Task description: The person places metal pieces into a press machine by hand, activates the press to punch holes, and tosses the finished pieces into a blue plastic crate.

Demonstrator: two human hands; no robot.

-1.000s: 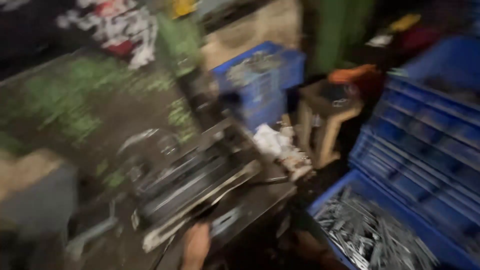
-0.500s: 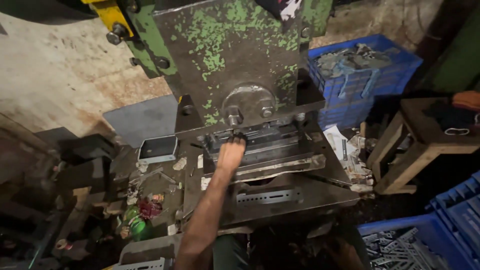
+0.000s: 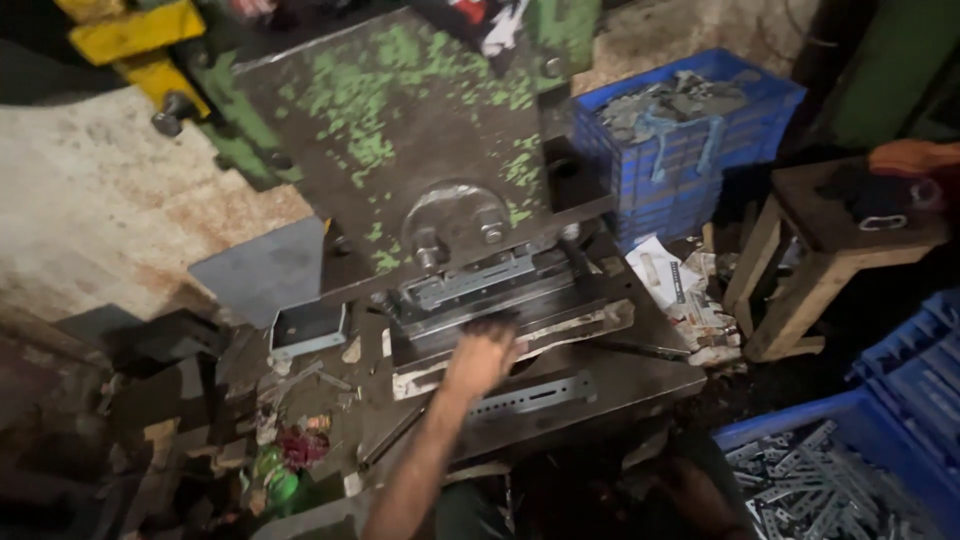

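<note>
Reaching forward, the left hand (image 3: 482,357) rests on the die set (image 3: 490,300) beneath the green-flecked press head (image 3: 420,150), at the middle of the press table (image 3: 620,375); its finger posture cannot be told through blur. A perforated metal strip (image 3: 535,395) lies just beside the wrist. Blue crates (image 3: 690,120) of stamped parts stand beyond the table's right edge.

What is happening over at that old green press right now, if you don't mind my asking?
A person's left hand reaches onto the die bed of a worn green press, fingers at the tooling. A perforated metal strip lies on the table in front. The right hand stays low near a blue crate of similar metal pieces. Another full blue crate sits behind.
</note>
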